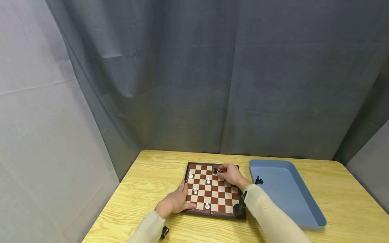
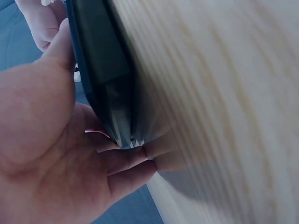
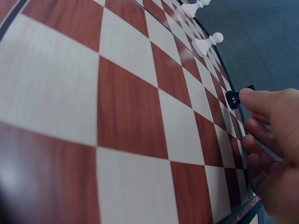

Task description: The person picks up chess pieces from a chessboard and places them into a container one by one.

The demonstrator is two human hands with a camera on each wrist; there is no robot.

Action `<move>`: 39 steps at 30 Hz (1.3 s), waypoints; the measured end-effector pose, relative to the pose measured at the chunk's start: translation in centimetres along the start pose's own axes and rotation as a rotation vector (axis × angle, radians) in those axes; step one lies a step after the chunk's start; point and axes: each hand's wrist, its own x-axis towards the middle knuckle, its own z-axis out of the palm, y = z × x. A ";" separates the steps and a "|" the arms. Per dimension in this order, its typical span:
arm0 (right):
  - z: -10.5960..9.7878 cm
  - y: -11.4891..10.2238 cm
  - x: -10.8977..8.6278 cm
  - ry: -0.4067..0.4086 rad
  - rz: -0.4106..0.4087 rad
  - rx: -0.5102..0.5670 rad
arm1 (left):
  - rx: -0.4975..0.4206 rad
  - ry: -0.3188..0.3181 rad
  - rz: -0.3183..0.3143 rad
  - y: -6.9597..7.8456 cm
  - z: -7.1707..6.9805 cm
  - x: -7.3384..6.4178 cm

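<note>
Brd [image 1: 222, 201]: 4 wht pcs [image 1: 208, 181], 1 blk pc [image 1: 215, 171].

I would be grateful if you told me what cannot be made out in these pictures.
Head view: the black pieces in the blue tray are too small and bunched to count; the right hand covers part of the chessboard.
Right wrist view: the thumb hides part of a black chess piece, so any grip is unclear.
Left wrist view: the top edge cuts off a white object.

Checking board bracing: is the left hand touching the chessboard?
Touching. The left wrist view shows the left hand with its thumb against the edge of the chessboard.
</note>
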 end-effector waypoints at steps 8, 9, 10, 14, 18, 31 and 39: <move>0.5 0.1 0.4 0.029 -0.007 -0.016 | -0.013 0.001 -0.002 0.4 0.0 0.0; 0.6 0.1 0.3 0.033 -0.006 -0.022 | -0.014 0.000 -0.001 0.4 -0.1 -0.1; 0.7 0.1 0.3 0.036 -0.005 -0.027 | -0.015 -0.003 -0.001 0.5 -0.1 -0.1; 1.0 0.4 0.2 0.049 -0.011 -0.069 | -0.006 -0.012 0.003 0.6 -0.1 -0.1; 1.1 0.6 0.1 0.048 -0.016 -0.092 | -0.001 -0.015 0.002 0.8 -0.1 -0.1; 1.1 0.8 -0.1 0.052 -0.058 -0.150 | 0.000 -0.003 0.009 0.9 0.0 0.1; 1.1 0.9 -0.3 0.057 -0.048 -0.142 | 0.005 -0.006 0.002 0.8 0.0 0.3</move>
